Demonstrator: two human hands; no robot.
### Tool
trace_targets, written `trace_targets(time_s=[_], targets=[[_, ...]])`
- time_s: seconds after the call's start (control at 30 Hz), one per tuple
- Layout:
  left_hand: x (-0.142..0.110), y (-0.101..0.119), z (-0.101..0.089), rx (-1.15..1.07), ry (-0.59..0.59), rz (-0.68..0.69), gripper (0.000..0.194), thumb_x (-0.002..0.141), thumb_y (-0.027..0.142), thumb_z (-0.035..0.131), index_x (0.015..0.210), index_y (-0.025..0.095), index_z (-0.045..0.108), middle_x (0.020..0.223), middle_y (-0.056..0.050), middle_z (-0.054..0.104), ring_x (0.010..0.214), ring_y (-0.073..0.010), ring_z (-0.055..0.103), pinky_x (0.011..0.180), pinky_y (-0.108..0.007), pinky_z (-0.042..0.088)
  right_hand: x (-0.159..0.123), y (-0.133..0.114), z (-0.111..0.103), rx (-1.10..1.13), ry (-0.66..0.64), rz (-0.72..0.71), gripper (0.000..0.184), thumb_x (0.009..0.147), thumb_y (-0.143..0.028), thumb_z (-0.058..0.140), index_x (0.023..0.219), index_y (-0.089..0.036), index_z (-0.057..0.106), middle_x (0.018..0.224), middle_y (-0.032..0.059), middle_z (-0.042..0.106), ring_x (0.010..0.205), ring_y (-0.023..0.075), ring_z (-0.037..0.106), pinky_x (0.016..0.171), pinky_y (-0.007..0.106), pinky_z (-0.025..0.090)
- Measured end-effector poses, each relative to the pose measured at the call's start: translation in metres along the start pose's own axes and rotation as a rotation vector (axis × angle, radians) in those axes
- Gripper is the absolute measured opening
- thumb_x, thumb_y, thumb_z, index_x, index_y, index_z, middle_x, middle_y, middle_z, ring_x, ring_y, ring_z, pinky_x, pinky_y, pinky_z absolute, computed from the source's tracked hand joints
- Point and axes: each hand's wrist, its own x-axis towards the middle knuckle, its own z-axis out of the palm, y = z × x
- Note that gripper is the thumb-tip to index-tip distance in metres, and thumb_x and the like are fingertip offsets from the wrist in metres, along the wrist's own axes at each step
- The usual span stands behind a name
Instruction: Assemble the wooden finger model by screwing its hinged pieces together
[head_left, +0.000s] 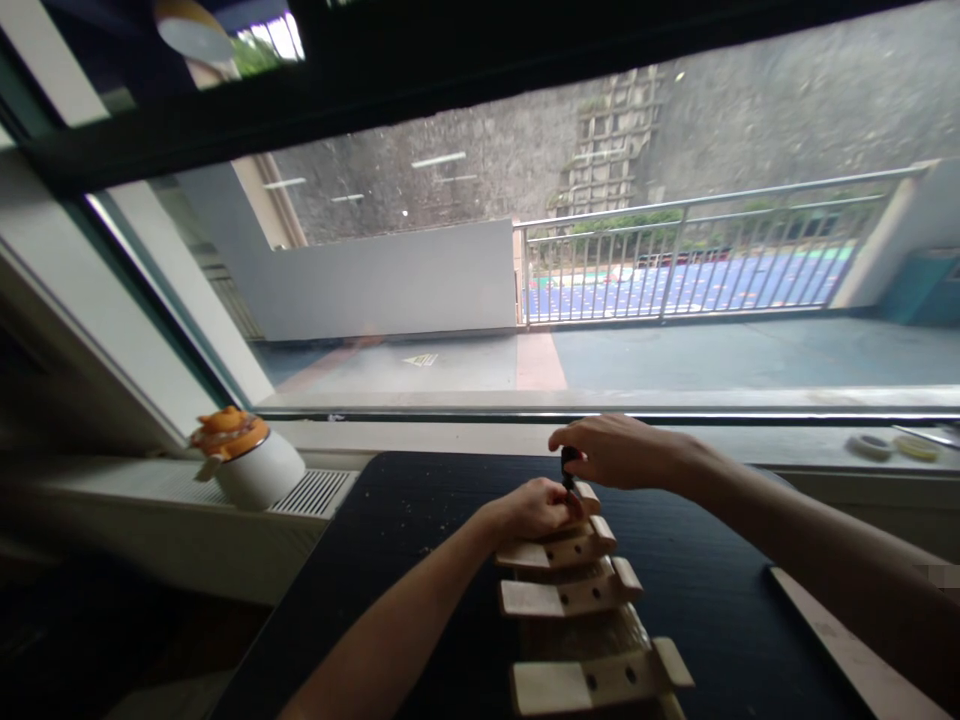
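Observation:
On the dark table [450, 500] lies a wooden frame with several slats [596, 595] set crosswise along it. Each visible slat has dark round holes and a raised block at its right end. My right hand [619, 450] grips the dark handle of a screwdriver [568, 465] from above, holding it roughly upright over the far end of the frame. Just below, my left hand [536, 508] is closed on the farthest slat, its fingertips close to the screwdriver's lower end. The fingers hide the tip and whatever it touches.
A white pot [262, 470] with an orange figure on top stands on the sill at left, beside a vent grille [315, 492]. Rolls of tape [870, 446] lie on the sill at right. A board [840, 640] is by the table's right edge. A large window rises behind.

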Motion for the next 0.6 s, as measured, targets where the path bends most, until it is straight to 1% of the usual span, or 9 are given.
trace_targets(time_s=[0.07, 0.13, 0.23, 0.33, 0.4, 0.5, 0.53, 0.6], targets=[[0.0, 0.0, 0.002, 0.002, -0.004, -0.008, 0.025, 0.082, 0.014, 0.048, 0.093, 0.015, 0.07, 0.089, -0.003, 0.071, 0.077, -0.0142, 0.061, 0.07, -0.022, 0.045, 0.001, 0.0, 0.0, 0.011, -0.013, -0.007, 0.023, 0.082, -0.02, 0.051, 0.092, -0.02, 0.071, 0.087, 0.0079, 0.073, 0.079, 0.0212, 0.067, 0.061, 0.027, 0.039], [0.001, 0.0, 0.003, 0.01, -0.009, -0.021, 0.023, 0.082, 0.015, 0.048, 0.092, 0.014, 0.07, 0.089, -0.004, 0.071, 0.076, -0.0146, 0.06, 0.069, -0.022, 0.044, 0.003, 0.0, 0.001, 0.019, -0.017, -0.003, 0.023, 0.082, -0.02, 0.049, 0.086, -0.018, 0.072, 0.081, 0.0086, 0.073, 0.076, 0.0207, 0.066, 0.06, 0.027, 0.038], [0.003, 0.0, -0.003, 0.036, -0.025, -0.051, 0.022, 0.082, 0.019, 0.05, 0.094, 0.014, 0.068, 0.088, -0.004, 0.069, 0.074, -0.0145, 0.059, 0.066, -0.022, 0.044, 0.006, -0.002, 0.004, 0.032, -0.005, 0.008, 0.024, 0.084, -0.024, 0.049, 0.086, -0.018, 0.072, 0.081, 0.0096, 0.072, 0.074, 0.0207, 0.065, 0.06, 0.027, 0.037], [0.002, -0.001, -0.017, 0.073, -0.068, -0.099, 0.026, 0.081, 0.02, 0.051, 0.102, 0.014, 0.065, 0.09, -0.004, 0.068, 0.073, -0.0133, 0.059, 0.064, -0.021, 0.044, 0.008, -0.002, 0.008, 0.049, 0.003, 0.015, 0.025, 0.084, -0.026, 0.047, 0.086, -0.017, 0.071, 0.08, 0.0096, 0.072, 0.071, 0.0202, 0.064, 0.058, 0.027, 0.036], [-0.001, -0.002, -0.027, 0.111, -0.116, -0.143, 0.028, 0.079, 0.025, 0.055, 0.103, 0.016, 0.065, 0.09, -0.002, 0.068, 0.074, -0.0134, 0.059, 0.065, -0.021, 0.045, 0.008, -0.001, 0.01, 0.069, 0.003, 0.008, 0.024, 0.083, -0.027, 0.048, 0.087, -0.018, 0.07, 0.077, 0.0076, 0.071, 0.067, 0.0186, 0.062, 0.055, 0.026, 0.035], [-0.012, -0.002, -0.034, 0.195, -0.207, -0.233, 0.024, 0.069, 0.031, 0.067, 0.088, 0.018, 0.071, 0.075, 0.0, 0.067, 0.067, -0.015, 0.059, 0.061, -0.023, 0.045, 0.004, 0.0, 0.01, 0.11, 0.014, -0.006, 0.02, 0.082, -0.029, 0.051, 0.086, -0.019, 0.069, 0.075, 0.0045, 0.07, 0.063, 0.0159, 0.06, 0.054, 0.025, 0.034], [-0.017, -0.001, -0.035, 0.224, -0.216, -0.262, 0.022, 0.067, 0.032, 0.068, 0.084, 0.018, 0.071, 0.071, 0.0, 0.067, 0.064, -0.0156, 0.059, 0.06, -0.024, 0.045, 0.002, 0.001, 0.009, 0.123, 0.025, -0.006, 0.02, 0.082, -0.029, 0.051, 0.085, -0.02, 0.069, 0.075, 0.0038, 0.07, 0.062, 0.0153, 0.059, 0.054, 0.024, 0.034], [-0.028, 0.003, -0.036, 0.266, -0.203, -0.303, 0.024, 0.067, 0.038, 0.067, 0.08, 0.017, 0.072, 0.069, -0.002, 0.067, 0.063, -0.0176, 0.059, 0.059, -0.026, 0.045, -0.004, 0.002, 0.003, 0.148, 0.052, 0.0, 0.02, 0.083, -0.03, 0.051, 0.085, -0.021, 0.068, 0.072, 0.0023, 0.069, 0.06, 0.0144, 0.057, 0.053, 0.024, 0.034]])
